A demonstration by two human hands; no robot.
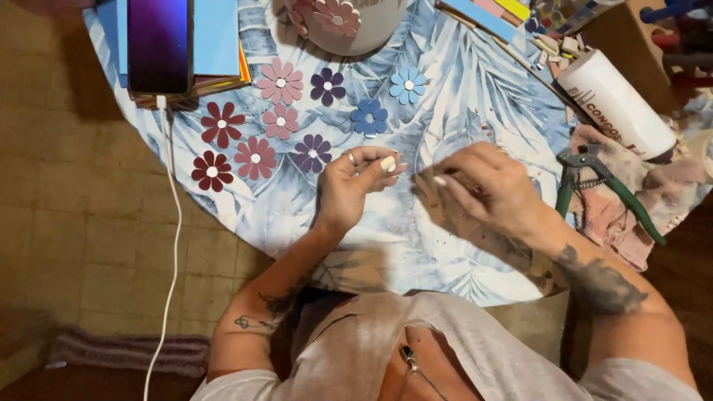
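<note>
Just below the purple flower (313,152) on the counter (460,104), left hand (353,186) fingers pinched shut, contents hidden. Right hand (486,186) blurred, grip unclear. Flower judged light, thin, bendable; best lifted by petal edges.

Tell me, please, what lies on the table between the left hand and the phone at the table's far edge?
In the head view, paper flowers in dark red, pink and purple lie on the leaf-print tablecloth between the left hand and the phone.

A home craft table (475,96) — paper flowers (281,80), pliers (603,182), tiled floor (82,223).
</note>
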